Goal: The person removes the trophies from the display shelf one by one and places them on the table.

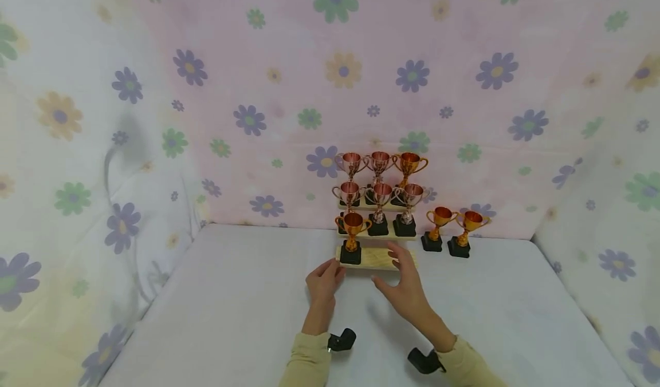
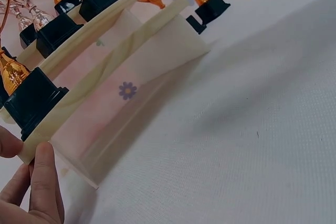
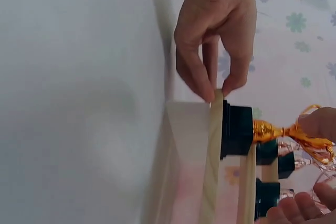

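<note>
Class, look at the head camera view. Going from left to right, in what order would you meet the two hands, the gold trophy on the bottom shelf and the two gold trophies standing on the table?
Left hand → bottom-shelf trophy → right hand → left table trophy → right table trophy.

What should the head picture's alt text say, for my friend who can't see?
A person's bare left hand grips the bottom shelf of a pale wooden three-tier stand holding seven shiny gold and rose cup trophies; the right hand hovers near that shelf. Two more gold trophies stand right of it on a white table, before a pink flowered backdrop.
</note>
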A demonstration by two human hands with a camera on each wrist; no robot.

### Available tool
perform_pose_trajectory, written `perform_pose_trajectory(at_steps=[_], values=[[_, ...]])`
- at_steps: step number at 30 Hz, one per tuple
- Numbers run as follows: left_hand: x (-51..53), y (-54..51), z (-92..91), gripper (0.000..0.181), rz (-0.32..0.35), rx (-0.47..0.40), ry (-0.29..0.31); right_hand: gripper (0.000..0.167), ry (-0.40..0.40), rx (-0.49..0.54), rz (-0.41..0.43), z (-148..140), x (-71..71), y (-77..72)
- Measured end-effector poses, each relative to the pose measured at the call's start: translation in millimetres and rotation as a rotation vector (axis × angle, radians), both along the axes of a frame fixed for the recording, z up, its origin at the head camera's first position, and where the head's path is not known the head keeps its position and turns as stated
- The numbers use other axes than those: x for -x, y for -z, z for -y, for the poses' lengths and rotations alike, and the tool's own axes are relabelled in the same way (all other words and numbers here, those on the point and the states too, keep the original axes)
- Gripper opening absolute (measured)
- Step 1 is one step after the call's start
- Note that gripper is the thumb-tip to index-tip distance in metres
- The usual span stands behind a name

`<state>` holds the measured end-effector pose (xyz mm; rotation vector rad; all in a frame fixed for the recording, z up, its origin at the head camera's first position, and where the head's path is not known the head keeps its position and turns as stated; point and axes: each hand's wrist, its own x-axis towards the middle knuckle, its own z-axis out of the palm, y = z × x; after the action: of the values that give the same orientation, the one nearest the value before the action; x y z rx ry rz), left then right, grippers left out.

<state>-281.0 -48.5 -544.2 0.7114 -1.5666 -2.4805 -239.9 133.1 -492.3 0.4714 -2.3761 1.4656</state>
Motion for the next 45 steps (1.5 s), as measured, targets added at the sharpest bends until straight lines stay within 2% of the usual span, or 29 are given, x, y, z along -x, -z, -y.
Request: perform_pose_trajectory(at_steps=[5, 9, 15, 20, 26, 31, 38, 45], values=[[-1.1, 1.6, -2.5, 0.029, -0.014, 0.002, -0.018, 0.079, -0.034, 0.145, 0.023, 21.2, 9.6, 1.8], [-1.2, 1.0, -2.8, 0.030, -0.005, 0.010, -0.018, 0.077, -0.023, 0.239, 0.039, 34.0, 17.2, -2.0], [-1.1, 0.8, -2.2, 0.030, 0.005, 0.020, -0.014, 0.072, -0.016, 0.339, 0.082, 49.5, 26.3, -3.1], [-2.6, -0.6, -1.4, 0.031, -0.010, 0.019, -0.011, 0.069, -0.022, 0.411, 0.075, 57.4, 29.4, -4.9], [-1.4, -2.6, -0.6, 0.030, -0.015, 0.020, -0.015, 0.063, -0.029, 0.484, 0.072, 63.7, 35.3, -8.0], [-1.0, 2.1, -0.8, 0.030, -0.003, 0.017, -0.002, 0.065, -0.024, 0.532, 0.075, 64.4, 39.1, -7.2], [-2.5, -0.4, 0.1, 0.029, -0.031, -0.002, 0.000, 0.069, -0.046, 0.550, 0.019, 64.8, 48.4, -12.4], [-0.7, 1.3, 0.8, 0.028, 0.004, 0.011, 0.009, 0.067, -0.045, 0.557, -0.020, 66.0, 57.3, -15.8]])
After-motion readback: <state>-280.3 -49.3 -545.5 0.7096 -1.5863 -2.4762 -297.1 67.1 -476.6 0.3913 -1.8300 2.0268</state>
